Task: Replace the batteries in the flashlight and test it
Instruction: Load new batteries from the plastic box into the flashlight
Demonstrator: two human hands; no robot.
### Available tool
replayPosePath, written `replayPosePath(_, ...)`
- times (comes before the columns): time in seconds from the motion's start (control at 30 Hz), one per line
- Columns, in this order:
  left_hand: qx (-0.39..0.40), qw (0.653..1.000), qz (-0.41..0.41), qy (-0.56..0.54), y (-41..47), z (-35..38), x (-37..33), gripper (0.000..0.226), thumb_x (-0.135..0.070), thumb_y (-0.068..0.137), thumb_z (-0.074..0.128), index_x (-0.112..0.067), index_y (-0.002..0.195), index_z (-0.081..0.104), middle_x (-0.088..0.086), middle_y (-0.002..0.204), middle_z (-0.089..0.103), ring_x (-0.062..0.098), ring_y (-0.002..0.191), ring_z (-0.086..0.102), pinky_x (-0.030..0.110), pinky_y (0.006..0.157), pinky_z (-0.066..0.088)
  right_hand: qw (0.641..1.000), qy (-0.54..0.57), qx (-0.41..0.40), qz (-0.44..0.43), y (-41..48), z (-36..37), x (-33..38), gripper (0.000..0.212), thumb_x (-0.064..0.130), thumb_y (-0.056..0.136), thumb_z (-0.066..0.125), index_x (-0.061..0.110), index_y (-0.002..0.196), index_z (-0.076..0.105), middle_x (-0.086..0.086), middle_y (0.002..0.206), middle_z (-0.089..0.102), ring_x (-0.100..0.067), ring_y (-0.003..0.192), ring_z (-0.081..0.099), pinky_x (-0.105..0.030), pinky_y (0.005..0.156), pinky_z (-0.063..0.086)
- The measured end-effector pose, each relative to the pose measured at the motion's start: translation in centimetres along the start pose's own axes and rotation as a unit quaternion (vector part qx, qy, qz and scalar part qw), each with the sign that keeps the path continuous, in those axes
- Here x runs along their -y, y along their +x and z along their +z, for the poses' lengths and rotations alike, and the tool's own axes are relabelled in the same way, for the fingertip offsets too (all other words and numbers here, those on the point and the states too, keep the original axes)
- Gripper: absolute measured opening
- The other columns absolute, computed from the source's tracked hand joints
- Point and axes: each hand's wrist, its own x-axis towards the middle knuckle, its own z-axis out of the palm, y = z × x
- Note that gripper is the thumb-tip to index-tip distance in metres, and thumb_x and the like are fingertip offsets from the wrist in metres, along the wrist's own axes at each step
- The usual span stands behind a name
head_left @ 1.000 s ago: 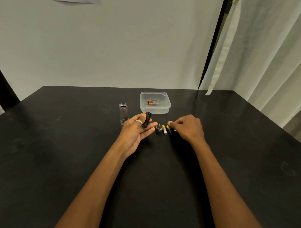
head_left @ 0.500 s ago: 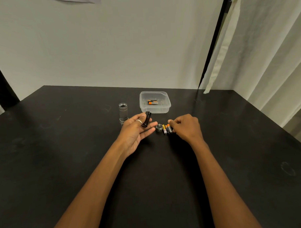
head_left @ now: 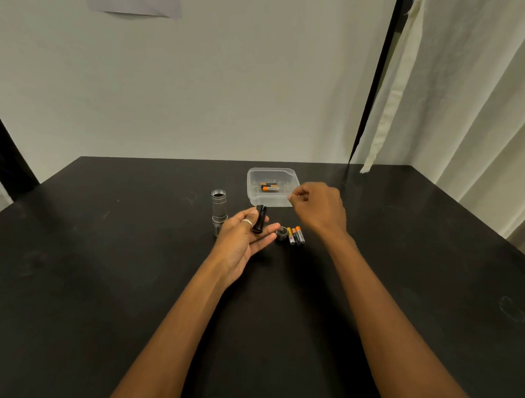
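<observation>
My left hand [head_left: 242, 238] lies palm up on the table and holds a black battery holder [head_left: 259, 219] between thumb and fingers. The silver flashlight body [head_left: 219, 208] stands upright just left of that hand, open end up. A small tail cap [head_left: 282, 233] and three used batteries [head_left: 296, 235] lie side by side on the table right of my left fingertips. My right hand [head_left: 321, 208] hovers above them at the near right corner of a clear plastic box [head_left: 256, 184], fingers curled, nothing visible in them. Fresh orange-tipped batteries [head_left: 269, 186] lie inside the box.
The black table [head_left: 109, 278] ends at a white wall behind the box. A pale curtain [head_left: 460, 102] hangs along the right edge, and a dark post [head_left: 379, 75] stands at the back right corner.
My right hand let go of a battery beside the other two, then rose and moved back toward the plastic box. My left hand and the holder stayed put.
</observation>
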Motion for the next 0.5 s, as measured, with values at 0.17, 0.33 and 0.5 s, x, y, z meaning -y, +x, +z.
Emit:
replayPosePath(0.17,0.007,0.999,-0.018,-0.042,0.4,0.0,-0.2,0.029,-0.012,0.108,0.045,-0.006,0.135,0.052,0.02,0.124,0.065,0.028,0.099,0.076,0.035,0.076,0.063,0.99,-0.092,0.082,-0.063,6.6,0.6,2.3,0.023,0.012,0.094,0.061,0.02,0.104,0.08,-0.003,0.107,0.077,-0.024,0.098,0.07,-0.037,0.08,0.058)
replayPosePath(0.33,0.015,0.998,-0.035,-0.048,1.0,-0.1,0.3,0.033,-0.013,0.108,0.045,-0.006,0.14,0.048,0.018,0.119,0.067,0.03,0.099,0.076,0.035,0.073,0.063,0.969,-0.166,0.157,-0.093,10.9,4.0,2.2,0.022,0.01,0.094,0.064,0.012,0.111,0.078,-0.009,0.11,0.076,-0.025,0.097,0.07,-0.038,0.084,0.06)
replayPosePath(0.5,0.014,0.997,-0.037,-0.061,1.5,-0.5,0.3,0.032,-0.013,0.108,0.045,-0.005,0.139,0.048,0.016,0.11,0.069,0.03,0.097,0.077,0.035,0.074,0.064,0.941,-0.24,0.211,-0.107,12.7,6.6,1.7,0.024,0.018,0.095,0.065,0.009,0.116,0.073,-0.01,0.111,0.072,-0.027,0.093,0.067,-0.043,0.088,0.06)
